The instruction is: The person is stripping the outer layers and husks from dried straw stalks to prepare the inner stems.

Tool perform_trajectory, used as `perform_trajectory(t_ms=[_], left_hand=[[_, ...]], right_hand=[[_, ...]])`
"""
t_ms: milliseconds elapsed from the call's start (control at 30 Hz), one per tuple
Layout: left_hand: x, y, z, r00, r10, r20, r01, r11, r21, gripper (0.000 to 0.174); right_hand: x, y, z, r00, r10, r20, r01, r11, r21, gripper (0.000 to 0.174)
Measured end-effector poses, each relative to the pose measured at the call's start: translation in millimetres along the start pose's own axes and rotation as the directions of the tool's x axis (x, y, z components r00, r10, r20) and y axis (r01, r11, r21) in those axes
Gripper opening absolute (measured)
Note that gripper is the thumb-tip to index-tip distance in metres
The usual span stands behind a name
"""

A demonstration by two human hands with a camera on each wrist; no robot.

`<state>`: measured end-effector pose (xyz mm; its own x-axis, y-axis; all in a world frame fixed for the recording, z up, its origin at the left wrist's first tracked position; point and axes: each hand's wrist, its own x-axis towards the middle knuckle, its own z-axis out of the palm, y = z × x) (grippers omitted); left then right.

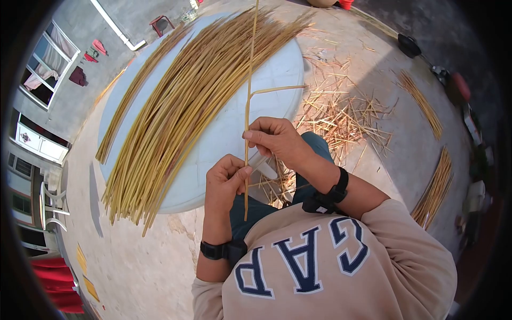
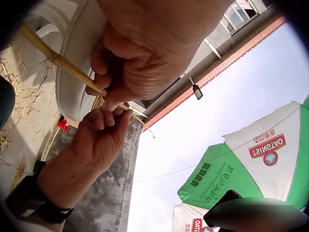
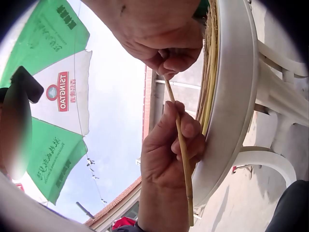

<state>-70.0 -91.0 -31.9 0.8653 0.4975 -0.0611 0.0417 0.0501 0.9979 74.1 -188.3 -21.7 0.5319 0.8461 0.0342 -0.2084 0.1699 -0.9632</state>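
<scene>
A long, thin straw-coloured stalk [image 1: 248,114] stands nearly upright in the head view, above the edge of the round pale table [image 1: 282,69]. My left hand [image 1: 226,178] pinches it between thumb and fingers near its lower end. Just above, my right hand [image 1: 277,141] pinches the same stalk with thumb and forefinger. A thin strip [image 1: 277,89] bends off sideways from the stalk above that hand. In the right wrist view the lower end of the stalk [image 3: 186,169] runs down past the left fingers.
A large bundle of stalks [image 1: 176,101] lies across the table, with a narrower bunch [image 1: 128,106] to its left. Cut scraps [image 1: 341,117] litter the ground on the right. Two more bunches, one nearer [image 1: 434,186], lie farther right. A green-and-white umbrella [image 2: 212,169] spreads overhead.
</scene>
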Motion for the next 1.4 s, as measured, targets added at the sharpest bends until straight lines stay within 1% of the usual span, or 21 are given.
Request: perform_trajectory(t_ms=[233,333,400,433,500,567,633,667,700,733,767,867,933,1067,1100,1133,1167,1233,1333,1367,1400], left_hand=[[-2,2,0,1.0,-0.011,-0.002,0.011,0.999,-0.032,0.013],[-4,2,-5,1.0,-0.017,0.001,0.017,1.0,0.011,0.012],[-6,0,-8,0.999,-0.027,0.032,0.027,0.999,0.018,0.01],[-6,-1,-9,0.997,-0.038,0.061,0.036,0.999,0.026,0.009],[-7,-2,-9,0.995,-0.042,0.087,0.041,0.999,0.02,0.008],[-7,-1,-8,0.993,-0.048,0.112,0.047,0.999,0.013,0.007],[-8,0,-7,0.99,-0.056,0.129,0.05,0.997,0.051,0.008],[-8,-1,-7,0.99,-0.057,0.129,0.051,0.997,0.05,0.008],[-8,-4,-8,0.989,-0.017,0.145,0.005,0.997,0.078,0.009],[-8,-6,-8,0.987,0.023,0.161,-0.04,0.994,0.105,0.01],[-8,-5,-8,0.987,0.022,0.161,-0.04,0.994,0.106,0.01],[-8,-5,-7,0.989,0.058,0.137,-0.069,0.995,0.07,0.012],[-7,-3,-6,0.992,0.047,0.12,-0.04,0.998,-0.058,0.012],[-6,-1,-5,0.994,0.065,0.089,-0.056,0.994,-0.092,0.013],[-5,-3,-4,0.992,0.08,0.093,-0.067,0.989,-0.133,0.013],[-4,-5,-4,0.99,0.097,0.098,-0.079,0.981,-0.174,0.012],[-3,-6,-4,0.991,0.098,0.094,-0.081,0.981,-0.174,0.012],[-2,-6,-4,0.99,0.141,0.027,-0.127,0.946,-0.299,0.012],[1,-5,-7,0.992,0.13,0.004,-0.121,0.936,-0.332,0.012],[1,-4,-7,0.992,0.129,-0.002,-0.123,0.935,-0.332,0.012],[1,-3,-7,0.99,0.135,-0.049,-0.144,0.931,-0.334,0.013]], right_hand=[[-2,0,-2,0.999,0.02,0.039,-0.021,0.999,0.028,0.016],[-2,-4,-2,1.0,0.005,-0.014,-0.005,1.0,0.006,0.018],[1,-9,-5,0.993,-0.049,-0.105,0.068,0.981,0.184,0.02],[2,-10,-8,0.993,-0.05,-0.107,0.069,0.981,0.183,0.02],[5,-10,-12,0.985,-0.055,-0.163,0.11,0.93,0.352,0.026],[7,-6,-15,0.98,-0.051,-0.191,0.117,0.929,0.351,0.025],[6,-5,-16,0.975,-0.046,-0.218,0.123,0.928,0.351,0.025],[6,-6,-16,0.964,-0.047,-0.263,0.129,0.944,0.302,0.023],[5,-6,-16,0.95,-0.05,-0.307,0.133,0.958,0.253,0.022],[6,-6,-17,0.95,-0.05,-0.307,0.133,0.958,0.254,0.022],[7,-6,-18,0.946,-0.057,-0.318,0.142,0.958,0.248,0.02],[8,0,-21,0.942,-0.054,-0.332,0.148,0.952,0.266,0.02],[6,0,-21,0.943,-0.041,-0.332,0.143,0.946,0.29,0.019],[3,-6,-18,0.92,-0.096,-0.38,0.213,0.937,0.278,0.019],[3,-7,-18,0.912,-0.118,-0.392,0.236,0.935,0.266,0.019],[3,-7,-18,0.914,-0.117,-0.388,0.234,0.934,0.269,0.019],[2,-8,-18,0.911,-0.126,-0.393,0.243,0.933,0.264,0.018],[1,-9,-18,0.908,-0.135,-0.397,0.252,0.932,0.259,0.018],[0,-10,-18,0.919,-0.149,-0.365,0.251,0.935,0.25,0.017],[-1,-12,-16,0.91,-0.199,-0.363,0.29,0.933,0.215,0.017],[-2,-14,-14,0.899,-0.25,-0.359,0.33,0.927,0.181,0.018]])
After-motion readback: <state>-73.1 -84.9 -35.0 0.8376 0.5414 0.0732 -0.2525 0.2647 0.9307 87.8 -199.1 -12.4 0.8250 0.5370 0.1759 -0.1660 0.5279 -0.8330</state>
